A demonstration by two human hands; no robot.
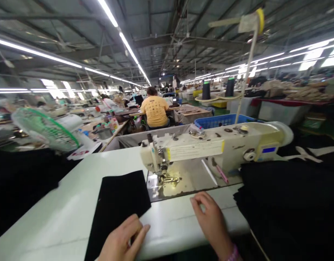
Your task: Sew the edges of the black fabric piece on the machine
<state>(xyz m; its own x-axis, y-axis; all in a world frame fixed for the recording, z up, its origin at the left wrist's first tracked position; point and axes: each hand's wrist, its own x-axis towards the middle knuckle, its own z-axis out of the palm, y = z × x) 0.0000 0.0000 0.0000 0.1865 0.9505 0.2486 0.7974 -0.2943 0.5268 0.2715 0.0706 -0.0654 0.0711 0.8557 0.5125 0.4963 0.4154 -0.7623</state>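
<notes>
A flat black fabric piece (120, 195) lies on the pale sewing table, left of the needle area. My left hand (125, 239) is at its lower right edge, fingers curled and closed on the cloth; the exact grip is partly hidden. In front of the sewing machine (196, 145), my right hand (210, 221) hovers over or rests on the table's front edge. Its thumb and forefinger curl together in a loop, and nothing shows between them. The presser foot (167, 179) stands just beyond the fabric's right side, under a lit lamp.
On the machine bed lie a white pen-like stick (210, 173) and a pink-handled tool (222, 174). Black cloth is stacked at the right (289, 203), with more dark cloth at the left (20, 185). A green fan (47, 128), a blue basket (224, 120) and a seated person (155, 110) are beyond.
</notes>
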